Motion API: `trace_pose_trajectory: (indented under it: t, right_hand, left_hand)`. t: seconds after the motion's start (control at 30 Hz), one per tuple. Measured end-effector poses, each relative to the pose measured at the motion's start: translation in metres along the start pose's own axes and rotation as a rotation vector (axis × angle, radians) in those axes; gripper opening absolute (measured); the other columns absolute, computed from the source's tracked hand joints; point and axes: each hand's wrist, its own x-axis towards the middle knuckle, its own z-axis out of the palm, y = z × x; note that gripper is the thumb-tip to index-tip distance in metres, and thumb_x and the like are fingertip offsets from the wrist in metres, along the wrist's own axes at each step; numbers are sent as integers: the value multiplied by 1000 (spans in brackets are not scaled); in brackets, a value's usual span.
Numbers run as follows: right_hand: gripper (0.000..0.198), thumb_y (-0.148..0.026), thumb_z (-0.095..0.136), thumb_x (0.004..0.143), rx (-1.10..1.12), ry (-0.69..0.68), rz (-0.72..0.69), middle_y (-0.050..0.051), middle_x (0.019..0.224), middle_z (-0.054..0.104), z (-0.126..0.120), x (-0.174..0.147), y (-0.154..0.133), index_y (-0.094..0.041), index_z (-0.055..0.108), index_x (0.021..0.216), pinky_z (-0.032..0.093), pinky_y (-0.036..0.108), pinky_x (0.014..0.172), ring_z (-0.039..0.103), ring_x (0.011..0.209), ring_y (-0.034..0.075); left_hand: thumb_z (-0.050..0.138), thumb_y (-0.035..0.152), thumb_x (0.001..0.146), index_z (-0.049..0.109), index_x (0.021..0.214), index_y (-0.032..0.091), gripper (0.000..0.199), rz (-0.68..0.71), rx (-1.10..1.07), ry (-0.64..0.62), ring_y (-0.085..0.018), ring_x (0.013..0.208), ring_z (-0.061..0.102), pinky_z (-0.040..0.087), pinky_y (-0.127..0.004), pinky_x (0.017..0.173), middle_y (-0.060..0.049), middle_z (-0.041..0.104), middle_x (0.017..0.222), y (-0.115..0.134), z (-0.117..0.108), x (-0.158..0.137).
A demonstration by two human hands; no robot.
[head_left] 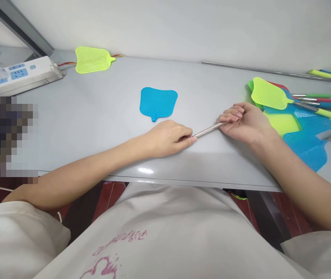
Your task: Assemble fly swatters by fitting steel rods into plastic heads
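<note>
A thin silver metal rod (208, 130), which looks like a fly swatter's telescopic handle, spans the gap between my two hands. My left hand (171, 138) pinches its left end between thumb and fingers. At the other end, the fingers of my right hand (243, 122) curl round it, palm turned up; the rod's far tip is hidden there. Just beyond my left hand, a loose blue fly swatter head (158, 102) lies flat on the grey table (95, 128), its short socket pointing toward me. It is apart from the rod.
Several coloured swatters, with a yellow-green one (270, 94) on top, are piled at the right. A long metal rod (270, 71) lies along the wall. Far left are a yellow-green swatter head (92, 60), red and yellow wires, and a white power strip (22, 75).
</note>
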Motion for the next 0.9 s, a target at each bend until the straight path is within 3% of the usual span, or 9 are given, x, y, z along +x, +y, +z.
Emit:
trace_pose_trajectory:
  t: [0.57,0.9]
  right_hand:
    - [26,-8,32,68,-46,-26,0,-6,39,18,0,1,-1,-18,14,53,30,18,37,23,33,6]
    - [28,-9,31,72,-19,7,-30,-6,39,19,0,2,1,-18,14,52,30,18,37,23,33,5]
  left_hand:
    - [29,35,83,44,58,17,35,21,-4,2,-10,47,39,21,-25,50,0,48,53,-1,1,0]
    - [24,33,86,44,63,16,35,25,73,10,-12,54,45,28,-26,57,-2,53,60,0,5,0]
